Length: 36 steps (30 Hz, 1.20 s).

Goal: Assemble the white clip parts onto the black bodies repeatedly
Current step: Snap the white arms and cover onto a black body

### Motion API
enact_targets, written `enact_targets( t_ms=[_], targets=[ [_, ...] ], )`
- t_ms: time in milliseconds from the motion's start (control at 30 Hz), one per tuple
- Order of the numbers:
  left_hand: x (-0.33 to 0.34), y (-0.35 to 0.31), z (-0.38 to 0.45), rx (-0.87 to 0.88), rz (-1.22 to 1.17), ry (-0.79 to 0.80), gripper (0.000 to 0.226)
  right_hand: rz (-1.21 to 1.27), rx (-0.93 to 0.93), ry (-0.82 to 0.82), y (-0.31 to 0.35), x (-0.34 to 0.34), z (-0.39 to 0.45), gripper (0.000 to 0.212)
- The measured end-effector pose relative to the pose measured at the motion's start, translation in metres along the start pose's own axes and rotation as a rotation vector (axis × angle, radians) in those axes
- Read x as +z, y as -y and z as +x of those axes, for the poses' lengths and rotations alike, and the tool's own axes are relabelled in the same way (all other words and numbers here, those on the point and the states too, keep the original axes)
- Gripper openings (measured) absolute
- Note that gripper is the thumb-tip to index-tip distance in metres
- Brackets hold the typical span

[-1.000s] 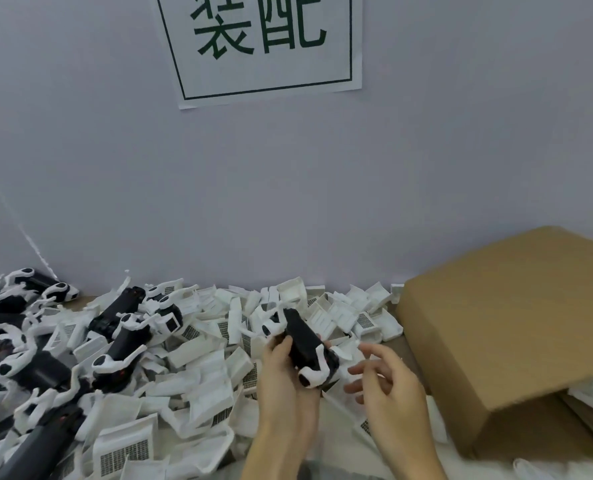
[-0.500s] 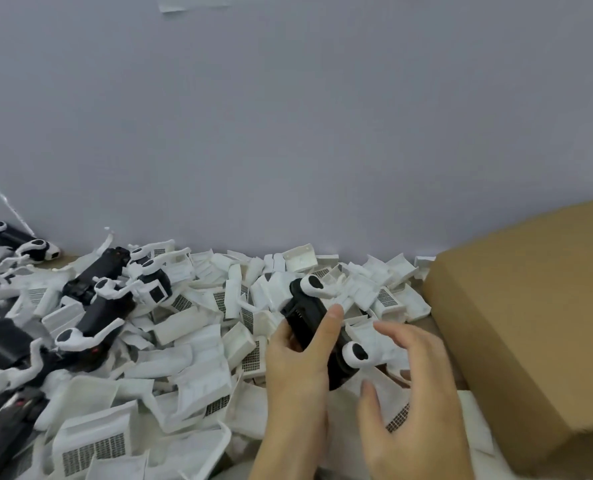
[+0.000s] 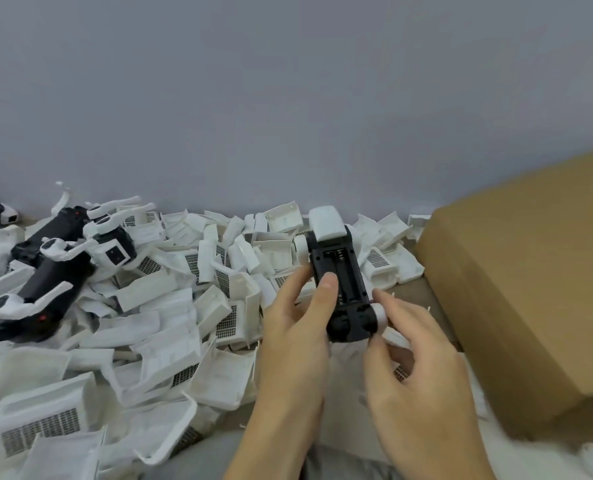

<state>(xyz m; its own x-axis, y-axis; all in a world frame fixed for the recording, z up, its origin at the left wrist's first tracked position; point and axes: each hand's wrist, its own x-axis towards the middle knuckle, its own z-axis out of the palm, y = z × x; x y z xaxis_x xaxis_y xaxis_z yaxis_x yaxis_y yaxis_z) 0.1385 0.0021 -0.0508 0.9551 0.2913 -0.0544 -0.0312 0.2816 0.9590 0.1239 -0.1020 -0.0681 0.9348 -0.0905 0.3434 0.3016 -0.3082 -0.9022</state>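
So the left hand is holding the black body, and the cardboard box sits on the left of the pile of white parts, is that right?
Not quite. The left hand does hold the black body, but the cardboard box sits on the right of the pile of white parts, not the left. The head view shows it along the right edge.

Assembly workbench: heap of identical white clip parts (image 3: 170,327), black bodies (image 3: 51,275), cardboard box (image 3: 530,289).
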Motion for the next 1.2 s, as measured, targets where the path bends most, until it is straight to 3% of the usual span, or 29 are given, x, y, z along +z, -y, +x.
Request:
enact_targets(
  t_ms=[100,300,467,667,800,967,1133,1200],
  targets=[
    [-0.001,0.000,-0.002,0.015,-0.060,0.043,0.022,-0.056,-0.029,0.066,0.003,0.001,-0.004,0.068],
    [0.000,0.001,-0.002,0.102,-0.048,0.121,0.027,-0.146,0.019,0.138,0.008,0.001,-0.003,0.083],
    [0.005,0.001,-0.004,0.179,-0.043,0.165,0.013,-0.178,0.028,0.040,0.009,-0.002,-0.003,0.057],
    [0.007,0.000,-0.005,0.196,-0.015,0.159,0.011,-0.244,-0.027,-0.015,0.014,-0.004,-0.002,0.049],
    [0.007,0.000,-0.005,0.247,-0.016,0.164,0.011,-0.154,-0.055,-0.004,0.012,-0.003,-0.001,0.055],
    [0.006,-0.001,-0.004,0.380,0.084,0.147,0.018,0.020,-0.100,0.127,0.009,-0.004,0.000,0.061],
    [0.007,0.001,-0.005,0.573,0.409,0.189,0.031,0.339,-0.042,-0.014,0.005,-0.008,0.003,0.067],
    [0.008,0.005,-0.006,0.659,0.594,0.253,0.031,0.530,0.051,-0.122,0.007,-0.012,0.007,0.084]
  ],
)
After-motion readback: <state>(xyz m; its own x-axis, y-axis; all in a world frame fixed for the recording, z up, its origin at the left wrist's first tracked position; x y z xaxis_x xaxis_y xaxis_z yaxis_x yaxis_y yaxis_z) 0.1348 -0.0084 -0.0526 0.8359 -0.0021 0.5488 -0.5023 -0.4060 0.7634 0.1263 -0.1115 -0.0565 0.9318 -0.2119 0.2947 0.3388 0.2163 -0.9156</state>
